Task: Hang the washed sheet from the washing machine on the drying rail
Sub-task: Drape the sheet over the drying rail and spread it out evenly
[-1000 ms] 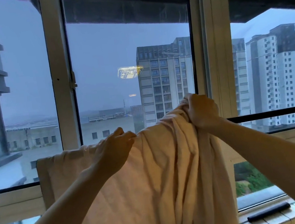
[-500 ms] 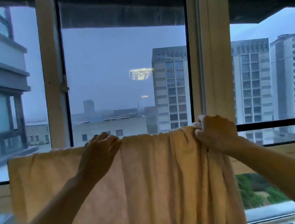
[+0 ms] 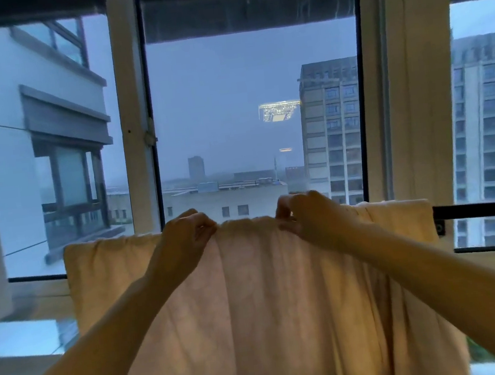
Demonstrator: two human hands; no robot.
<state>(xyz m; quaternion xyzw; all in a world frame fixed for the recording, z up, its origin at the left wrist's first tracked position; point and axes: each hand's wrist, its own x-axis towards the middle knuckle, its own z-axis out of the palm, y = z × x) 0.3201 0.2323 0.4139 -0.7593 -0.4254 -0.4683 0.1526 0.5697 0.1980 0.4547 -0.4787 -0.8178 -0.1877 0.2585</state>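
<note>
A cream sheet [image 3: 254, 310] hangs draped over a black drying rail [image 3: 483, 209] that runs across the window at chest height. The rail shows only to the right of the cloth; the rest is hidden under it. My left hand [image 3: 184, 240] pinches the top fold of the sheet left of centre. Close beside it, my right hand [image 3: 308, 217] pinches the same fold. The sheet spreads flat on the left and bunches in vertical folds on the right.
Pale window frames [image 3: 135, 123] stand right behind the rail, with a handle [image 3: 150, 133] on the left upright. A rail bracket [image 3: 440, 227] sits on the right frame. High-rise buildings show through the glass.
My right hand has come down and leftward along the sheet's top, ending near the left hand. The raised bunch of cloth now lies level on the rail, spread further right.
</note>
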